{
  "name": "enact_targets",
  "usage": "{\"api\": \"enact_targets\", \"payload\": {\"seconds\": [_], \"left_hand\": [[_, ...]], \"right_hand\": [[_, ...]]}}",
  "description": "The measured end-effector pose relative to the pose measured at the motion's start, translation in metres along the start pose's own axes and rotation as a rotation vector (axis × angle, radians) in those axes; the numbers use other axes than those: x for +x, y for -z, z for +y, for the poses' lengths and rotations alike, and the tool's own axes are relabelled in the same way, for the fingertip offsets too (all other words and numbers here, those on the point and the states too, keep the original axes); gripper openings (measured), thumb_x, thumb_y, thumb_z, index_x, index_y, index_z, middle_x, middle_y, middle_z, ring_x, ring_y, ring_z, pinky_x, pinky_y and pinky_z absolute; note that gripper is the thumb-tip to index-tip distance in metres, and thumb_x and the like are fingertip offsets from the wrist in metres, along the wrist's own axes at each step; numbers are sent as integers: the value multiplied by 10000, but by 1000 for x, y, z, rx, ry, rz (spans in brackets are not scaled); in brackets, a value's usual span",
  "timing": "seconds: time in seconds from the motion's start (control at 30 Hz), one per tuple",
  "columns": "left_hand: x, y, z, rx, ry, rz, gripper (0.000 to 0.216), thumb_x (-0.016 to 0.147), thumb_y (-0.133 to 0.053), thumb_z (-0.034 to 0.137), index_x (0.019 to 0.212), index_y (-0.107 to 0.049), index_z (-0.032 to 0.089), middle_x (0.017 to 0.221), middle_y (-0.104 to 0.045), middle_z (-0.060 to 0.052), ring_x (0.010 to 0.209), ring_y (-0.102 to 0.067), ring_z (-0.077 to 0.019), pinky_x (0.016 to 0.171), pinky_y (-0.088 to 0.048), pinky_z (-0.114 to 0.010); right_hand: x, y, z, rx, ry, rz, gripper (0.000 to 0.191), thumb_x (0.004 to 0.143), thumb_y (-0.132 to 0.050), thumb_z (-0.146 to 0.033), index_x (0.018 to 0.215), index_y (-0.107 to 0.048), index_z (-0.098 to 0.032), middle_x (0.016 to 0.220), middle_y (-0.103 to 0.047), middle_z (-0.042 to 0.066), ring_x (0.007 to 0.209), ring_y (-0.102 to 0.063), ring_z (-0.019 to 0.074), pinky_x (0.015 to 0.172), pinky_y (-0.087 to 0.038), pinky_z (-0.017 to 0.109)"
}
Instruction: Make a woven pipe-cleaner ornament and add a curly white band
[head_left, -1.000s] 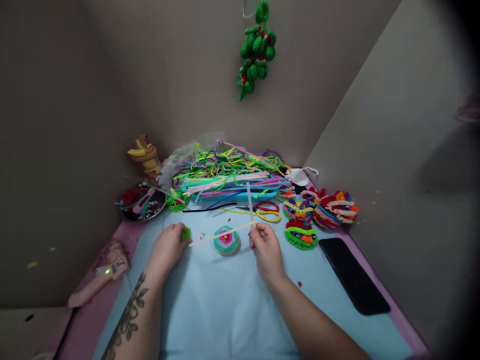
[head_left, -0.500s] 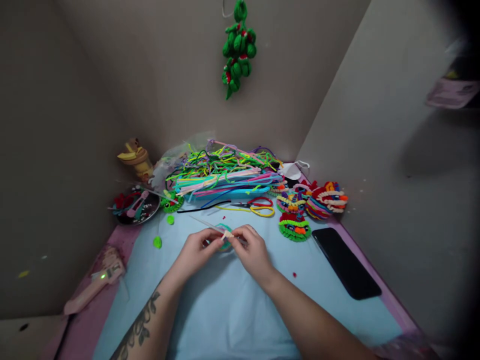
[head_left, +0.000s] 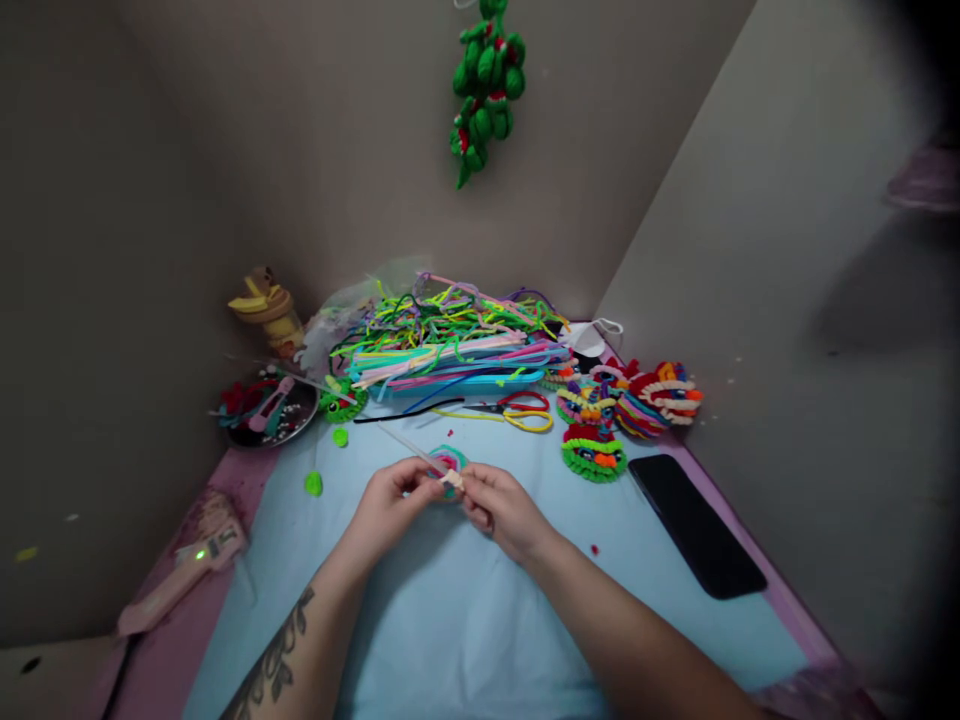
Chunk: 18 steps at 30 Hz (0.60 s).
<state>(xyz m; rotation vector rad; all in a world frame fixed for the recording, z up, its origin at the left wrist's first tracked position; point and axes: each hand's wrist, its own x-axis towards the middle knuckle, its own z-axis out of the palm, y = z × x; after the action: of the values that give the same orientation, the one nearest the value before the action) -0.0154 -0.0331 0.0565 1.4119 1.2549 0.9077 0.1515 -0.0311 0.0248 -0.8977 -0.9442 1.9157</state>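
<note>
My left hand [head_left: 390, 505] and my right hand [head_left: 501, 510] meet over the light blue mat [head_left: 450, 620], both pinching a cream pipe cleaner [head_left: 420, 455]. The pipe cleaner is being coiled at the fingertips, and its free end sticks up to the left. Just behind the fingers lies a small round coil of teal, pink and red rings [head_left: 448, 460]. Two small green pieces [head_left: 313, 484] lie on the mat left of my left hand.
A heap of coloured pipe cleaners [head_left: 450, 345] fills the back. Scissors with red and yellow handles [head_left: 517, 412] lie before it. Finished coiled figures [head_left: 622, 415] sit at right, beside a black phone [head_left: 694, 525]. A glue gun [head_left: 180, 580] and a dark dish [head_left: 266, 410] are at left.
My left hand let go of a green piece at the left and came to the middle. Both hands now pinch the cream pipe cleaner, whose end has been bent into a coil.
</note>
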Motion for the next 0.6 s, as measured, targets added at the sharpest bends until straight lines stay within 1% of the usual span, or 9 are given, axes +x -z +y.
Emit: {"api": "enact_targets", "payload": {"seconds": [0.07,0.17,0.27,0.37,0.43,0.47,0.53,0.6], "left_hand": [[-1,1,0,-15,1,-13,319,727,-679,404,876,-711,124,628,-641,-22,597,-564,-141,592,-436,-240],[-3,3,0,2,-11,-19,298,745,-666,388,881,-716,128,676,-669,-36,633,-585,-154,625,-452,-254],[-4,4,0,50,-26,-36,259,762,-649,371,853,-727,142,701,-687,-42,654,-599,-165,645,-455,-260],[-5,4,2,72,-46,-43,252,769,-637,378,808,-729,146,681,-685,-41,646,-599,-166,641,-452,-258],[-5,3,3,80,-54,-38,248,770,-633,377,781,-724,146,662,-678,-38,632,-591,-159,629,-448,-252],[-5,3,3,83,-54,-29,243,770,-632,372,770,-721,146,660,-676,-37,629,-588,-156,625,-447,-250],[-5,3,3,89,-53,-4,232,772,-629,360,760,-716,145,673,-679,-38,641,-591,-156,634,-449,-251],[-5,4,1,91,-52,32,222,774,-628,351,760,-712,146,700,-688,-44,666,-600,-162,655,-454,-259]], "right_hand": [[-1,0,-1,123,-82,-79,359,678,-715,-468,683,-522,-165,450,-407,-90,349,-236,27,354,-125,186],[-2,1,-1,217,-165,-154,332,682,-728,-422,671,-537,-151,458,-414,-85,334,-236,17,334,-120,180],[-2,5,0,240,-251,-240,321,705,-715,-415,670,-538,-148,452,-402,-91,318,-222,9,320,-122,166],[-1,8,2,224,-339,-306,325,709,-702,-433,690,-536,-155,415,-397,-101,288,-207,12,302,-107,153],[-1,9,4,197,-354,-298,330,694,-706,-441,711,-546,-153,398,-417,-99,267,-221,17,287,-110,152],[0,8,4,176,-337,-277,342,689,-705,-454,727,-556,-149,397,-434,-94,259,-241,22,281,-125,156],[0,6,5,128,-266,-212,392,696,-681,-509,771,-573,-139,431,-494,-68,263,-319,39,281,-179,168],[1,3,6,60,-166,-143,452,725,-625,-577,835,-575,-142,524,-565,-30,316,-428,66,307,-247,181]]}}
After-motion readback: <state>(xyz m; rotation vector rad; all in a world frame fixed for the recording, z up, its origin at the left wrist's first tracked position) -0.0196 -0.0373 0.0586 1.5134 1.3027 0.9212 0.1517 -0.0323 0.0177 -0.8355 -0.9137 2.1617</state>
